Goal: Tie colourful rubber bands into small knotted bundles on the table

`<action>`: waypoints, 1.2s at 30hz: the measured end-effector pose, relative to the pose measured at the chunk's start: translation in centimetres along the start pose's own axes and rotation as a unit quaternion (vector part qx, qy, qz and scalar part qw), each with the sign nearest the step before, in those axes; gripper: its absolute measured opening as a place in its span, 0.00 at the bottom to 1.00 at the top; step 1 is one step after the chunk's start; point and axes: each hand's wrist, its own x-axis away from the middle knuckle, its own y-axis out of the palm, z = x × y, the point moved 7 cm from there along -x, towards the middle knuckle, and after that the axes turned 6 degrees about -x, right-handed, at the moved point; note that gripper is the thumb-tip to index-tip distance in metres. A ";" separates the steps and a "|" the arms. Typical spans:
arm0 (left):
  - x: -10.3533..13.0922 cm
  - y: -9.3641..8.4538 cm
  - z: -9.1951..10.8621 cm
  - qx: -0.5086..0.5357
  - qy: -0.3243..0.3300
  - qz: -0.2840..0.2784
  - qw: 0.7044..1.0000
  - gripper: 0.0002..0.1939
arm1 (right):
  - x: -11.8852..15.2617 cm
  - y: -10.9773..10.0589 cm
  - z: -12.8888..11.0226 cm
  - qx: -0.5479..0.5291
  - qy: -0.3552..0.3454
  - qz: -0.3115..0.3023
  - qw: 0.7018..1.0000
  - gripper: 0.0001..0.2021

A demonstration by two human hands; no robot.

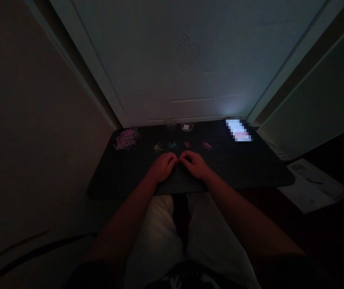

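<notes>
Over the dark table (235, 168), my left hand (162, 165) and my right hand (195, 163) meet with fingertips almost touching. Both are closed in a pinch. A tiny reddish bit shows between the fingertips, too small and dim to name. Just beyond the hands lie small groups of thin pieces: a pale group (157, 147), a blue group (172, 145), a pink group (187, 144) and a purple-pink group (207, 145). At the far left is a larger heap of mixed thin pink and purple pieces (126, 139).
A glowing phone-like screen (238, 130) lies at the back right. A round clear dish (186, 127) and a faint clear container (170, 123) stand at the back edge. A white panel with heart patterns (186, 53) rises behind. Papers (316, 184) lie lower right.
</notes>
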 end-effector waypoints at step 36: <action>1.5 -4.7 -9.1 -0.072 -0.257 0.191 0.945 0.11 | 2.4 -1.2 -0.2 0.147 -0.047 -0.023 0.988 0.13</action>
